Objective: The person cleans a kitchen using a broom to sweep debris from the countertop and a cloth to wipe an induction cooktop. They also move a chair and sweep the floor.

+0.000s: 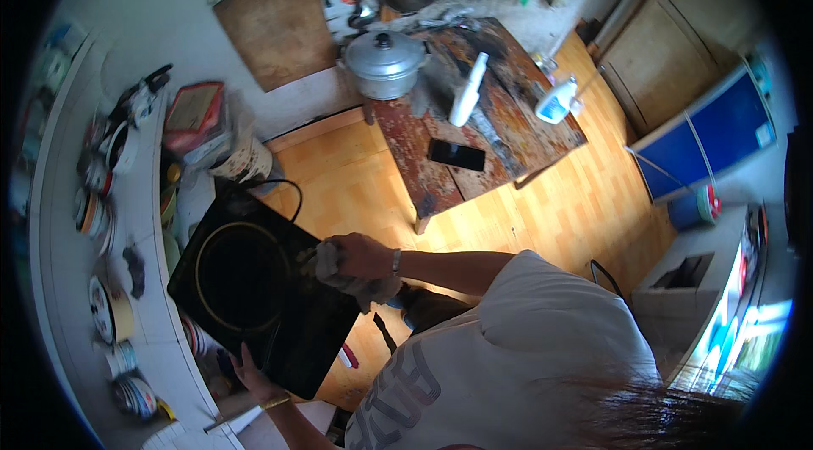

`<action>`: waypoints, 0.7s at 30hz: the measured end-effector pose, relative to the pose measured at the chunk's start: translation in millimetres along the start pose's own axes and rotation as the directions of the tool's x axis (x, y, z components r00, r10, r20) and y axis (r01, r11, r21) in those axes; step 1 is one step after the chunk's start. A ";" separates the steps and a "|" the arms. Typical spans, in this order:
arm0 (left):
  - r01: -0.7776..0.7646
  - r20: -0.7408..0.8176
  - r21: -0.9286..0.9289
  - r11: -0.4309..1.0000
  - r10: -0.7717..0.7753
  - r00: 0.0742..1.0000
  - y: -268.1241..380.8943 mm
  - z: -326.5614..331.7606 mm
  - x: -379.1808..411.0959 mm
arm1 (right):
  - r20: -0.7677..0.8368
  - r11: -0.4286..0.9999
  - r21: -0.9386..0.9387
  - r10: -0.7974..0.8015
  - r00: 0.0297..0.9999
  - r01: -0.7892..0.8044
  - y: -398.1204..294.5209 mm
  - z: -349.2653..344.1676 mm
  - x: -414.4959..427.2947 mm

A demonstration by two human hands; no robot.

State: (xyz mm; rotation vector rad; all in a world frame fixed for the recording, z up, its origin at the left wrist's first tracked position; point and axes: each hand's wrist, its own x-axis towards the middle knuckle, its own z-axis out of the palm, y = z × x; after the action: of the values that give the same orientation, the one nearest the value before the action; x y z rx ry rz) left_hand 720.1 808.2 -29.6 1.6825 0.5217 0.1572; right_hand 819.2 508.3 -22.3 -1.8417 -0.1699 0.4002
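Observation:
A black glass-topped induction cooktop (pixel 238 278) with a ring marking is held tilted before me, its cord looping from the far edge. My left hand (pixel 251 377) grips its near left edge, thumb or fingertips showing over the rim. In my right hand (pixel 365 256) is a bunched grey cloth (pixel 330 262), which lies against the cooktop's right side and hangs down past its edge. Part of the cooktop's underside and what may support it are hidden.
A worn wooden table (pixel 438 186) holds a lidded aluminium pot (pixel 384 66), a white bottle (pixel 467 97), a spray bottle (pixel 557 101) and a smartphone (pixel 456 155). Left, a tiled counter (pixel 159 323) carries bowls and jars. A patterned bucket (pixel 244 161) stands beyond the cooktop.

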 end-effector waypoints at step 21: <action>0.327 0.746 -0.153 0.933 -0.108 0.658 29.4 344.4 -58.0 | -0.660 0.931 0.194 0.358 0.660 -0.310 120.5 -184.4 -238.8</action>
State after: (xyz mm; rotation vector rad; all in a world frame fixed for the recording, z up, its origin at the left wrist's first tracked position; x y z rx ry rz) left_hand 810.5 470.5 -54.7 1.2450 0.0738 -0.5952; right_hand 652.4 230.4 -44.8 -1.8359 0.7086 -0.0603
